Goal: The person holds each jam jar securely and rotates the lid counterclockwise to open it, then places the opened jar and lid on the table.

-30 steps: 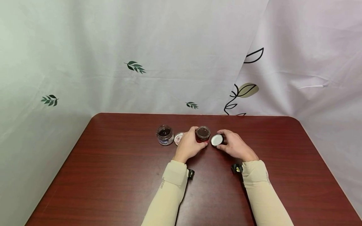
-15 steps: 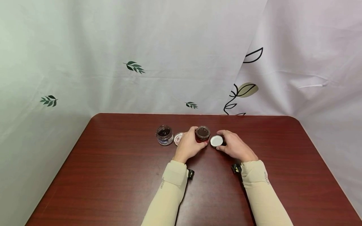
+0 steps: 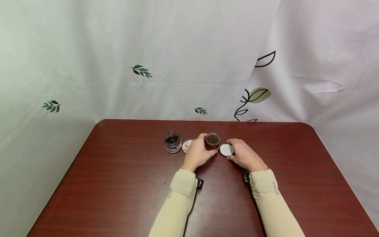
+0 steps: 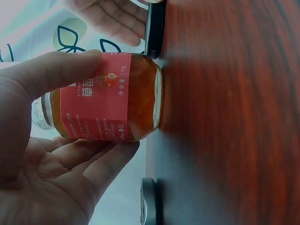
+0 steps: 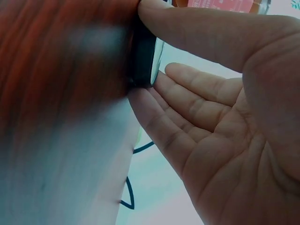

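My left hand (image 3: 197,153) grips a strawberry jam jar (image 4: 105,96), thumb on one side and fingers on the other. Its label is red, its mouth open, and dark jam shows inside in the head view. Just right of the jar, a black jar lid (image 3: 226,149) lies on the table with its white inside facing up. Thumb and fingertips of my right hand (image 3: 244,154) hold this lid at its edge. In the right wrist view the lid's dark rim (image 5: 143,56) sits between thumb and fingers.
Left of my left hand stands a second open jar (image 3: 172,142) with dark contents. A patterned lid (image 3: 186,145) lies beside it, partly hidden by the left hand. The reddish-brown table (image 3: 118,184) meets a white curtain (image 3: 177,49) behind.
My right hand and forearm have shifted slightly left, the fingers lower around the lid. The lid has moved a little left, closer to the jar. My left hand and the jar stay put.
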`<action>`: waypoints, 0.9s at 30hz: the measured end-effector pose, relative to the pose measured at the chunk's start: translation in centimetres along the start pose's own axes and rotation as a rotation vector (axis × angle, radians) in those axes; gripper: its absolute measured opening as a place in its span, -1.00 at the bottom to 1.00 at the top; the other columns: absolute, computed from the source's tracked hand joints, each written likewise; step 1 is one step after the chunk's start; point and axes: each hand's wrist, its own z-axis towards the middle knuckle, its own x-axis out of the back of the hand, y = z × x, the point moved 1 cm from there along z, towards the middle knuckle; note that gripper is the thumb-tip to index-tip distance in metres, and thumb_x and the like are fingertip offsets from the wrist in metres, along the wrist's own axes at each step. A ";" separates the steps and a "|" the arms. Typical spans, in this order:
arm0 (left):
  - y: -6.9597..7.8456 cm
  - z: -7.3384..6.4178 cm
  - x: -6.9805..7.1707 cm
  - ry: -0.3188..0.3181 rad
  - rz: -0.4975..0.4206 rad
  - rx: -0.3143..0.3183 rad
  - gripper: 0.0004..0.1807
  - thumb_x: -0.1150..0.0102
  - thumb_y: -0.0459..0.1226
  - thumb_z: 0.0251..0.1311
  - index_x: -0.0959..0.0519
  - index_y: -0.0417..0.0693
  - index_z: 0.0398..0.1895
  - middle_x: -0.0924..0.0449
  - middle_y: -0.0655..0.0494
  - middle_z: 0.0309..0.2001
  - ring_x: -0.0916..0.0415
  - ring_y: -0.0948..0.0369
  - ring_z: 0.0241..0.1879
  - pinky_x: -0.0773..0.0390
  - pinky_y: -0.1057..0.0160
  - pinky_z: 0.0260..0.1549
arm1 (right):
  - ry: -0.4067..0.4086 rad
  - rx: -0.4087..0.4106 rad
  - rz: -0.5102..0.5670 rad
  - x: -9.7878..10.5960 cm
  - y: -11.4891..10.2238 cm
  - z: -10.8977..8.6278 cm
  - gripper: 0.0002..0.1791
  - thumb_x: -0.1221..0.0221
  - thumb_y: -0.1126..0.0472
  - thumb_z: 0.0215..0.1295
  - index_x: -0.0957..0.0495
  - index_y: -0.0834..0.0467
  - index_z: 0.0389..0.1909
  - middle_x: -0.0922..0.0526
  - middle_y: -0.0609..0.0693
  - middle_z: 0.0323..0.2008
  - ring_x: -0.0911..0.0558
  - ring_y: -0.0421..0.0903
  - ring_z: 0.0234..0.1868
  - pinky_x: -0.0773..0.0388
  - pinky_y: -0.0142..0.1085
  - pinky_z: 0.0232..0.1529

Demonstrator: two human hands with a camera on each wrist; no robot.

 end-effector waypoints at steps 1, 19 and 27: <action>0.0 0.0 0.0 0.001 -0.001 0.000 -0.27 -0.53 -0.18 0.04 -0.44 -0.23 0.27 -0.67 -0.08 0.03 -0.63 0.09 0.01 -0.55 0.10 0.05 | 0.002 0.004 -0.005 0.0 -0.1 0.0 -0.43 -0.44 0.39 0.07 -0.49 0.47 0.11 -0.61 0.32 0.01 -0.57 0.20 0.06 -0.48 0.05 0.11; 0.0 0.0 0.2 0.019 -0.008 0.004 -0.18 -0.58 -0.19 -0.05 -0.42 -0.20 0.30 -0.66 -0.10 0.05 -0.62 0.07 0.02 -0.54 0.09 0.07 | -0.010 0.006 -0.013 0.1 -0.2 0.0 -0.38 -0.43 0.40 0.05 -0.45 0.46 0.15 -0.59 0.32 0.03 -0.55 0.23 0.07 -0.46 0.08 0.12; 0.2 -0.1 1.7 -0.058 0.008 -0.041 0.10 -0.63 -0.08 -0.13 -0.23 -0.15 0.50 -0.35 -0.09 0.41 -0.31 0.02 0.38 -0.32 0.02 0.32 | -0.005 -0.005 0.015 0.5 -0.5 -0.1 -0.26 -0.45 0.31 0.06 -0.37 0.42 0.26 -0.54 0.33 0.09 -0.50 0.25 0.15 -0.41 0.09 0.19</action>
